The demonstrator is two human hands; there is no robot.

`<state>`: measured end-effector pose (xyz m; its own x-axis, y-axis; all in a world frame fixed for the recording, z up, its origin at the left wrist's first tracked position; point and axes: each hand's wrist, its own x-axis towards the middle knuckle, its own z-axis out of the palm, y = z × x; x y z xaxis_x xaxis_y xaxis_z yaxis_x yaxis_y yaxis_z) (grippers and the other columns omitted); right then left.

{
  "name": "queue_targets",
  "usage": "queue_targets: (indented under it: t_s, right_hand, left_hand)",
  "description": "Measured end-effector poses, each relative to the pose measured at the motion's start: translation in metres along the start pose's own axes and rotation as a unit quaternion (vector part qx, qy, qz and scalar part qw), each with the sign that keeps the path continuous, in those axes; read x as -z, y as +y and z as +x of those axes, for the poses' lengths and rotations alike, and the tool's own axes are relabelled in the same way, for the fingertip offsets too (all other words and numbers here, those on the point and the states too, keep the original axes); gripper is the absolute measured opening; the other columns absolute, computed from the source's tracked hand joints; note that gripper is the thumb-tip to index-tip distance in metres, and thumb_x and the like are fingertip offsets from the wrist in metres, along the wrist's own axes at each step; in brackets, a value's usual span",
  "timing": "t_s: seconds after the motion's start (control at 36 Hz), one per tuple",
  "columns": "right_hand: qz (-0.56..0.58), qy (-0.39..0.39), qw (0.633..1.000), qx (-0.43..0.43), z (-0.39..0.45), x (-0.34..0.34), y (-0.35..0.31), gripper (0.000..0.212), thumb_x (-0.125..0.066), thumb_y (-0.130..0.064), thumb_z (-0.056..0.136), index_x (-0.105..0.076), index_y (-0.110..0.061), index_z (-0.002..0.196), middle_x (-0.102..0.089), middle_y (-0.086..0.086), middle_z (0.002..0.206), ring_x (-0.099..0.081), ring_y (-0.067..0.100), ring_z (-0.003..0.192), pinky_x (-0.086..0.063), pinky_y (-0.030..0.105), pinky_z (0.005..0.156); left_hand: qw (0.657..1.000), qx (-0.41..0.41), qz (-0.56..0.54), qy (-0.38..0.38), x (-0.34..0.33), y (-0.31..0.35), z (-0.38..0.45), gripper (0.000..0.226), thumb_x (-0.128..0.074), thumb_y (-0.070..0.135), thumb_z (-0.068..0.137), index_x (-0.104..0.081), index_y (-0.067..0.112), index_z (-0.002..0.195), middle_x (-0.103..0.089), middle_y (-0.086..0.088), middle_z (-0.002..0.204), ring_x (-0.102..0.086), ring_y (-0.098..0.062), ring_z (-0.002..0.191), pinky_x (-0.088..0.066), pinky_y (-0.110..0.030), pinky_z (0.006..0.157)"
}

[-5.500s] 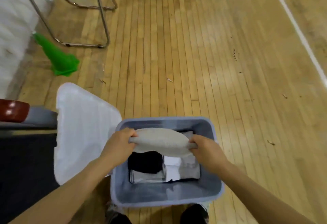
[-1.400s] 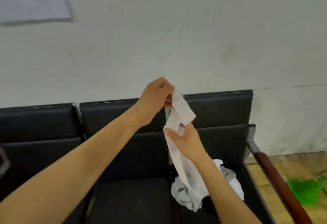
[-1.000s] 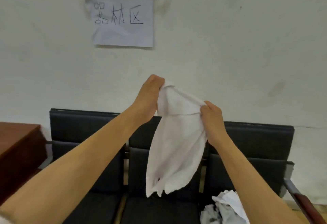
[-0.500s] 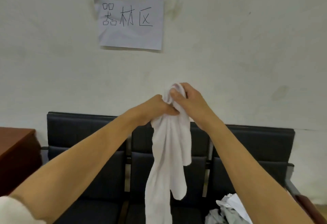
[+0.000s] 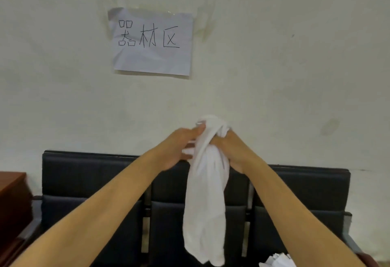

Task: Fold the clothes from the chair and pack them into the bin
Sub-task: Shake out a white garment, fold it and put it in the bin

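While both hands, left [image 5: 179, 148] and right [image 5: 230, 150], gripped the bunched top of the white garment [image 5: 207, 193] hanging above the chair [image 5: 101, 174], fingers curled round it, the twisted cloth risked folding crooked or slipping loose.

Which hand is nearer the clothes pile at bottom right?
Right. The right hand is above the pile; the left hand is farther left. Both hold the white garment.
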<state>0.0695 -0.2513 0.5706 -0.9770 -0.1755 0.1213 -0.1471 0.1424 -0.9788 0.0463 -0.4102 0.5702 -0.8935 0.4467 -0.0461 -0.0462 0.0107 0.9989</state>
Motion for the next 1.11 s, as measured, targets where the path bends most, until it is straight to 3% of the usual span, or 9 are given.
queue_targets:
  t_s: [0.08,0.17,0.31,0.44,0.53,0.67,0.78,0.86,1.11]
  right_hand:
    - [-0.014,0.052,0.998,-0.024,0.011,0.008,-0.011,0.019,-0.059,-0.022,0.093,-0.067,-0.012,0.107,-0.072,0.006,0.103,-0.069,0.019,0.096,-0.052,0.040,0.093]
    - [-0.042,0.006,0.997,-0.063,0.018,0.011,-0.016,0.024,-0.059,-0.025,0.092,-0.066,-0.013,0.112,-0.071,0.006,0.107,-0.067,0.019,0.100,-0.052,0.038,0.093]
    - [-0.031,-0.033,0.992,-0.117,0.018,0.015,-0.016,0.029,-0.064,-0.016,0.089,-0.061,-0.008,0.116,-0.070,0.009,0.108,-0.068,0.023,0.098,-0.053,0.038,0.090]
    - [0.031,-0.043,0.985,-0.164,0.011,0.028,-0.001,0.056,-0.073,-0.024,0.080,-0.050,-0.010,0.129,-0.069,0.008,0.114,-0.067,0.023,0.103,-0.051,0.043,0.094]
    - [0.032,-0.031,0.981,-0.190,0.004,0.031,-0.002,0.057,-0.076,-0.033,0.069,-0.059,-0.006,0.117,-0.071,0.011,0.107,-0.068,0.025,0.097,-0.053,0.041,0.089]
    - [0.141,-0.003,0.982,-0.128,-0.003,0.043,-0.006,0.029,-0.068,-0.015,0.077,-0.067,-0.006,0.104,-0.072,0.012,0.098,-0.070,0.022,0.086,-0.056,0.033,0.074]
    - [0.198,0.054,0.976,-0.078,-0.003,0.051,-0.001,0.059,-0.068,0.004,0.066,-0.056,-0.012,0.122,-0.063,0.015,0.114,-0.065,0.028,0.099,-0.058,0.036,0.071]
    - [0.193,0.086,0.976,-0.057,-0.002,0.053,0.000,0.063,-0.068,0.011,0.068,-0.055,-0.017,0.124,-0.060,0.016,0.121,-0.062,0.032,0.105,-0.058,0.039,0.074]
    - [0.051,0.172,0.982,-0.061,-0.003,0.054,-0.002,0.044,-0.069,-0.014,0.085,-0.054,-0.026,0.124,-0.062,0.004,0.114,-0.067,0.023,0.093,-0.056,0.030,0.068]
  left_hand:
    - [0.998,0.033,0.028,-0.047,0.008,-0.019,-0.009,0.052,-0.056,0.055,0.083,-0.064,0.016,0.116,-0.070,0.000,0.111,-0.065,-0.020,0.104,-0.052,-0.034,0.087]
    - [0.994,0.059,-0.006,-0.088,0.011,-0.023,-0.011,0.041,-0.059,0.039,0.090,-0.061,0.012,0.120,-0.069,-0.003,0.114,-0.065,-0.019,0.106,-0.051,-0.034,0.092]
    - [0.999,-0.004,0.033,-0.008,0.020,-0.022,-0.004,0.029,-0.057,0.029,0.094,-0.063,0.012,0.116,-0.070,-0.003,0.110,-0.067,-0.018,0.100,-0.052,-0.032,0.088]
    - [0.992,-0.053,-0.110,0.045,0.034,-0.008,0.002,0.027,-0.055,0.028,0.094,-0.064,0.008,0.110,-0.072,-0.007,0.102,-0.068,-0.022,0.096,-0.052,-0.034,0.079]
    - [0.974,-0.051,-0.212,0.055,0.042,0.000,0.007,0.032,-0.054,0.030,0.094,-0.061,0.005,0.113,-0.070,-0.011,0.106,-0.067,-0.024,0.100,-0.050,-0.039,0.086]
    - [0.945,-0.063,-0.320,0.019,0.049,0.013,0.006,0.036,-0.046,0.026,0.098,-0.067,0.004,0.117,-0.064,-0.015,0.122,-0.061,-0.027,0.113,-0.044,-0.040,0.098]
    - [0.934,-0.084,-0.348,0.010,0.060,0.020,0.005,0.038,-0.048,0.023,0.095,-0.059,0.002,0.124,-0.063,-0.015,0.123,-0.060,-0.028,0.115,-0.047,-0.041,0.099]
    - [0.927,-0.109,-0.358,0.011,0.067,0.026,0.005,0.029,-0.049,0.019,0.093,-0.068,0.002,0.107,-0.066,-0.014,0.115,-0.064,-0.027,0.107,-0.051,-0.041,0.093]
    - [0.933,-0.148,-0.324,0.061,0.097,0.048,0.000,0.034,-0.052,0.020,0.092,-0.060,0.003,0.120,-0.063,-0.014,0.122,-0.060,-0.026,0.115,-0.047,-0.040,0.099]
